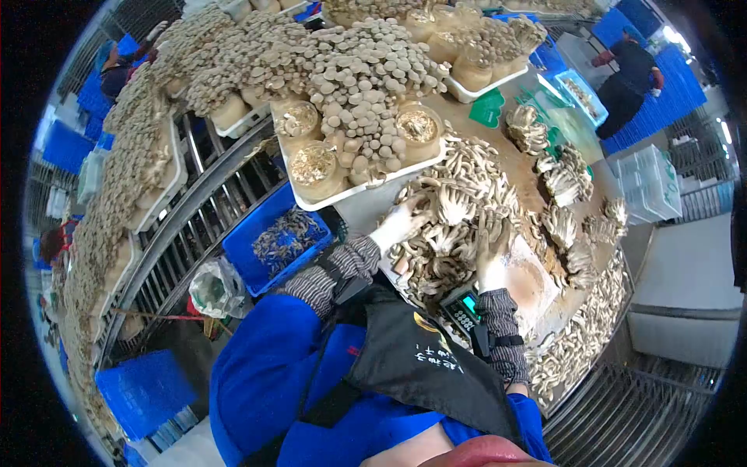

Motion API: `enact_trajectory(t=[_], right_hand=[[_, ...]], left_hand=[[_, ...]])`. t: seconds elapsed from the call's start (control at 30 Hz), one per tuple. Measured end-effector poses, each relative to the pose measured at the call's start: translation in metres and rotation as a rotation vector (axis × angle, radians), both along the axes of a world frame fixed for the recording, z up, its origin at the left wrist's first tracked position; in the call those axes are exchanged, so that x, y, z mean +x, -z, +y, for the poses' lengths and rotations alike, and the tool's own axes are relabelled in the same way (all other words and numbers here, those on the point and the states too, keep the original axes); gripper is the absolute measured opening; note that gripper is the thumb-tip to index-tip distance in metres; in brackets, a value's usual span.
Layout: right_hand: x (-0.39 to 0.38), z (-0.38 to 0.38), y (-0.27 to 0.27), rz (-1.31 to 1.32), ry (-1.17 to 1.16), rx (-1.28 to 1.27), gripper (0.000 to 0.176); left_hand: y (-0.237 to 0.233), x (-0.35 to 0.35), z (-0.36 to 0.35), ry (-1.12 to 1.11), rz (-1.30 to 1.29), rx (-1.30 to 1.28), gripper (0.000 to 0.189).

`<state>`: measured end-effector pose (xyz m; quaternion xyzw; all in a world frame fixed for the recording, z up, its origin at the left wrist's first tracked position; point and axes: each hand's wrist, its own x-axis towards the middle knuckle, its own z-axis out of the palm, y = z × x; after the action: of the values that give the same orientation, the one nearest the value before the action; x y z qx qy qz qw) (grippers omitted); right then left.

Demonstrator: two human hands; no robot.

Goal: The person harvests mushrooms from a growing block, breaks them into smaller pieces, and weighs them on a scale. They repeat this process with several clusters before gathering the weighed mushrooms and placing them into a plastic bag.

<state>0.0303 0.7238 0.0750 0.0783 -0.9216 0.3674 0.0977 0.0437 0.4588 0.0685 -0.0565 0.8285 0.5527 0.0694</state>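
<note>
The left hand (400, 224), left of and beyond the digital scale (464, 313), reaches among mushrooms; its hidden fingertips leave the grip unclear. Beyond the scale, a pale-stemmed mushroom cluster (454, 205) lies lengthwise roughly toward it, edges blending into the pile. The right hand (491, 253), just beyond the scale, spreads its fingers.

This is a mushroom packing workshop. A roller conveyor (204, 183) curves past, lined with white trays (311, 204) of tubs (315, 180) crowded with growing mushrooms (373, 58). Loose mushrooms (502, 187) heap the counter (535, 177) around a digital scale (464, 313). Blue crates (144, 393), stacked clear bins (646, 187) and aproned co-workers (626, 78) in the background also suggest production work.
</note>
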Motion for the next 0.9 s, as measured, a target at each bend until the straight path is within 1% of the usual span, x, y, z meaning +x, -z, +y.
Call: enact_trajectory(t=[0.03,0.1,0.13,0.17,0.23,0.3,0.33,0.37,0.43,0.47,0.5,0.53,0.57,0.6,0.63,0.67,0.7,0.77,0.8,0.83,0.87,0.9], right_hand=[[0.015,-0.027,-0.048,-0.062,-0.014,-0.198,0.06],[0.011,-0.032,-0.02,0.315,-0.137,0.089,0.055],[0.022,-0.05,-0.052,0.294,-0.2,0.047,0.048],[0.023,-0.06,-0.04,0.36,-0.258,-0.018,0.046],[0.03,-0.079,-0.023,0.222,-0.388,-0.201,0.043],[0.034,-0.101,-0.026,0.103,-0.479,-0.269,0.041],[0.032,-0.112,-0.031,-0.049,-0.527,-0.296,0.041],[0.031,-0.123,-0.025,-0.149,-0.559,-0.251,0.048],[0.018,-0.151,0.017,-0.162,-0.617,-0.238,0.056],[0.01,-0.161,0.021,-0.205,-0.626,-0.163,0.061],[0.001,-0.175,0.033,-0.152,-0.611,-0.196,0.057],[-0.007,-0.185,0.032,-0.195,-0.591,-0.197,0.059],[-0.016,-0.195,0.032,-0.242,-0.568,-0.197,0.062],[-0.028,-0.208,0.054,-0.126,-0.547,-0.21,0.063],[-0.037,-0.222,0.061,-0.013,-0.525,-0.222,0.064],[-0.042,-0.23,0.07,-0.07,-0.432,-0.155,0.066],[-0.044,-0.235,0.063,0.028,-0.415,-0.214,0.063],[-0.057,-0.239,0.096,0.076,-0.447,-0.069,0.056],[-0.059,-0.242,0.091,-0.082,-0.427,-0.231,0.05],[-0.062,-0.24,0.097,0.097,-0.449,-0.056,0.062],[-0.071,-0.236,0.102,0.161,-0.546,-0.058,0.061],[-0.082,-0.229,0.111,0.224,-0.637,-0.059,0.059]], left_hand=[[-0.003,0.013,-0.005,-0.053,-0.242,0.354,0.057],[0.007,0.039,-0.012,-0.181,-0.023,0.595,0.05],[0.005,0.049,-0.027,-0.165,0.032,0.117,0.043],[0.004,0.062,-0.032,-0.262,0.013,0.195,0.041],[0.05,0.073,-0.059,-0.396,-0.008,0.076,0.039],[0.058,0.076,-0.076,-0.509,0.054,0.06,0.041],[0.061,0.069,-0.081,-0.541,0.368,-0.052,0.044],[0.063,0.066,-0.089,-0.549,0.306,-0.142,0.046],[0.033,0.054,-0.094,-0.505,0.086,-0.301,0.046],[0.045,0.046,-0.096,-0.533,0.186,-0.341,0.046],[0.069,0.036,-0.099,-0.561,0.283,-0.381,0.047],[0.071,0.025,-0.097,-0.609,0.369,-0.456,0.048],[0.075,0.02,-0.097,-0.582,0.193,-0.322,0.053],[0.058,0.017,-0.088,-0.584,0.125,-0.325,0.058],[0.057,0.016,-0.081,-0.584,0.055,-0.327,0.062],[0.075,0.013,-0.078,-0.622,0.111,-0.403,0.071],[0.081,0.01,-0.076,-0.651,0.159,-0.307,0.068],[0.086,0.004,-0.078,-0.571,0.281,-0.356,0.065],[0.108,0.002,-0.084,-0.396,0.299,-0.901,0.057],[0.112,0.0,-0.086,-0.361,0.328,-1.185,0.052],[0.117,-0.001,-0.09,-0.37,0.187,-0.813,0.052],[0.108,-0.005,-0.095,-0.365,0.049,-0.438,0.053]])
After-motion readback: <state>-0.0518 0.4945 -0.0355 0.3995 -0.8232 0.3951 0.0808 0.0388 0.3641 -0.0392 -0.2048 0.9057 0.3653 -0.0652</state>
